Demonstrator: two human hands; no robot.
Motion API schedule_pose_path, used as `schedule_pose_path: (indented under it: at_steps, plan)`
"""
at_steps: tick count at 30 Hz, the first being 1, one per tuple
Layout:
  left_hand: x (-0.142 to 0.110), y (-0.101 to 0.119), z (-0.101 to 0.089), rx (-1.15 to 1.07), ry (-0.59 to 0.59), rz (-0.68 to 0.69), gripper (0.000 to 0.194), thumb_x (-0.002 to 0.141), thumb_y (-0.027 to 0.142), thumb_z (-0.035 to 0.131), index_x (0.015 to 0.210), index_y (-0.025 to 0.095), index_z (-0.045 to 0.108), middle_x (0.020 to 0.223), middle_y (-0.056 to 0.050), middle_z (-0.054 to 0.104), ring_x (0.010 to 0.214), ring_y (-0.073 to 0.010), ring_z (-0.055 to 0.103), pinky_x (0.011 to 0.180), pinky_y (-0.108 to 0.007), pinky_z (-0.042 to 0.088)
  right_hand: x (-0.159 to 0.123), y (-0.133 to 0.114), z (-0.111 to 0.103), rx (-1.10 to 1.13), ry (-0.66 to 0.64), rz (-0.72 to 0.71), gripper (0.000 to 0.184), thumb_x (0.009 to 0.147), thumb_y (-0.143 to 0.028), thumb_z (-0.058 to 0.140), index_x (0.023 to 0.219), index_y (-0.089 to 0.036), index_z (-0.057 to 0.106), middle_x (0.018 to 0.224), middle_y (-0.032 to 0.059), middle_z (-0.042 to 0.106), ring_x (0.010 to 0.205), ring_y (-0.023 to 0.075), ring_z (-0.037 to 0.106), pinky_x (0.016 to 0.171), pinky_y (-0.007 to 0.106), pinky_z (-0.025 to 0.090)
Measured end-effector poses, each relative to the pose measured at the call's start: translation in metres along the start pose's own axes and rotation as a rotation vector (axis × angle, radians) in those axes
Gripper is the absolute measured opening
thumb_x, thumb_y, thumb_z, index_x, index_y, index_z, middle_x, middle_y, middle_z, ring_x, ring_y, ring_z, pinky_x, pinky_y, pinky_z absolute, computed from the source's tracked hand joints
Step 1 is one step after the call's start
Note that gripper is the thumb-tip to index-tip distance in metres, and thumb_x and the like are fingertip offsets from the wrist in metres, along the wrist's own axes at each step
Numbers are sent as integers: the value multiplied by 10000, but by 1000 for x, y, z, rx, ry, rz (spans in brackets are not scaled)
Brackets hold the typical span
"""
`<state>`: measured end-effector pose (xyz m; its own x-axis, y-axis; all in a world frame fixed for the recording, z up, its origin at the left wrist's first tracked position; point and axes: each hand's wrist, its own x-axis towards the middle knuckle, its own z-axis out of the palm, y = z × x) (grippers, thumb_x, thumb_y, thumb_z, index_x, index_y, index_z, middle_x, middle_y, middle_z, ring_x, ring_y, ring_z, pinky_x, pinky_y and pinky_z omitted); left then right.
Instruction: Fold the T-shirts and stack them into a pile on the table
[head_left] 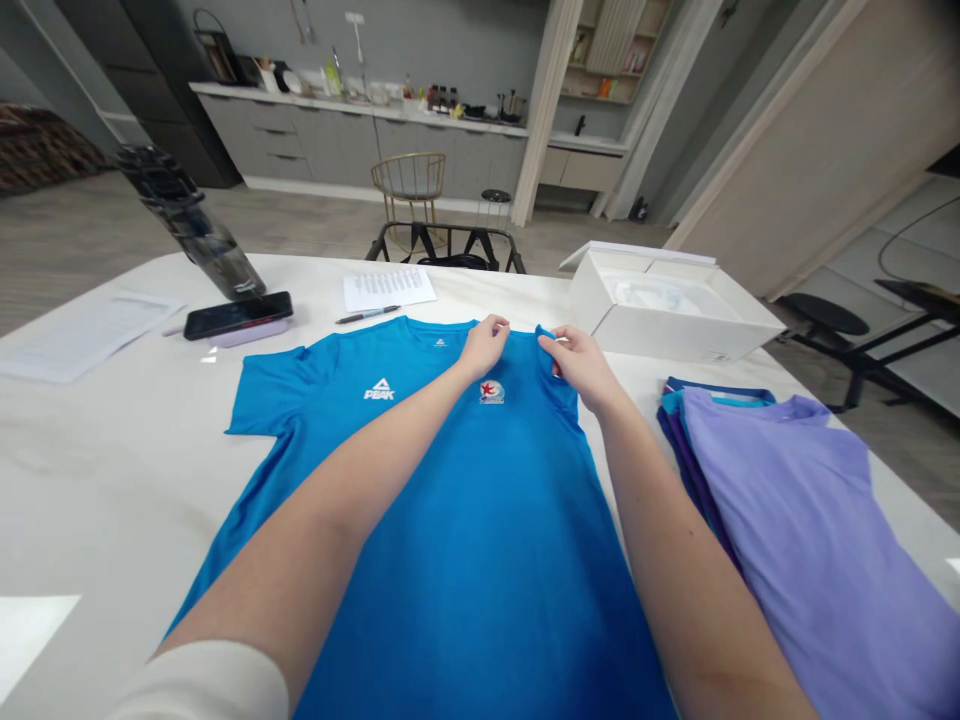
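Note:
A bright blue T-shirt (480, 560) lies flat and face up on the white marble table (97, 500), with its collar away from me. It has a white PEAK logo and a red-star badge on the chest. My left hand (484, 345) pinches the near side of the collar, and my right hand (581, 365) grips the collar's other side by the shoulder. My forearms cover much of the shirt's front. To the right of my right arm lies a folded stack of shirts (795, 520), with a lavender one on top.
Behind the shirt stand an open white box (660, 310), a sheet of printed paper (390, 289) and a pen (367, 314). Farther left are a black phone (238, 315), a dark bottle (195, 225) and papers (90, 335). A black chair (446, 250) stands beyond the table.

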<state>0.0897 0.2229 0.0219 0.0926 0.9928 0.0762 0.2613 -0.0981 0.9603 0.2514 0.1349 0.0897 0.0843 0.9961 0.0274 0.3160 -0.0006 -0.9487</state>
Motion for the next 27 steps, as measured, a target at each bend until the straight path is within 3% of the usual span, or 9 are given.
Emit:
schedule_pose_path:
  at_steps: [2,4,7,9,11,14,17,22,27]
  plan:
    - [-21,9,-12,-246,-6,-174,257,983,408,545,965,176,653,959,-77,701,829,-170,674,796,-295,542,2,0,21,-4,-34,-11,376,785,-545,753,848,-229,560,490,-68,522,430,106,445,418,209,294]
    - [-43,16,-25,-464,-100,-380,388,969,543,546,936,169,643,899,-84,690,760,-172,674,744,-306,569,2,1,41,-17,-78,-25,366,790,-536,744,858,-229,557,490,-65,542,422,109,453,421,211,311]
    - [-66,23,-43,-611,-273,-493,431,936,610,575,939,186,653,771,-35,660,644,-145,638,684,-292,577,-1,4,67,-54,-177,-66,321,806,-504,710,880,-223,574,504,-54,568,438,121,484,438,219,351]
    - [-74,24,-48,-622,-325,-454,382,927,567,610,915,188,664,706,-9,643,581,-123,599,650,-276,564,-1,7,76,-82,-269,-83,276,828,-470,665,911,-212,614,549,-36,600,473,132,517,472,231,395]
    - [-76,22,-49,-609,-289,-433,306,905,481,665,869,178,664,677,-9,647,581,-125,600,652,-281,560,5,12,78,-124,-290,-85,246,841,-405,606,969,-201,658,647,-9,649,515,142,543,520,256,443]
    - [-74,15,-45,-575,-125,-462,166,846,328,727,846,184,646,676,-7,668,639,-144,636,687,-298,566,25,25,67,-296,-85,-115,317,836,-299,508,1068,-193,696,885,53,707,642,182,601,637,325,518]
    - [-70,8,-44,-471,-40,-425,98,812,238,720,807,197,631,637,14,639,617,-140,616,665,-274,541,54,41,51,-613,37,-203,435,845,-209,464,1209,-194,703,1129,125,656,957,264,640,878,411,540]
    - [-63,4,-59,-223,21,-239,74,808,156,612,754,206,622,616,31,575,563,-122,532,586,-227,450,89,56,45,-1015,-120,-89,465,906,-232,511,1336,-316,666,1430,142,485,1285,372,494,1017,534,485]
    - [-56,5,-80,-68,18,-151,212,820,145,570,975,203,703,828,-28,696,626,-151,572,631,-259,474,99,58,52,-1056,-149,-44,322,954,-386,559,1231,-282,688,1382,136,520,1282,361,479,1014,538,483]
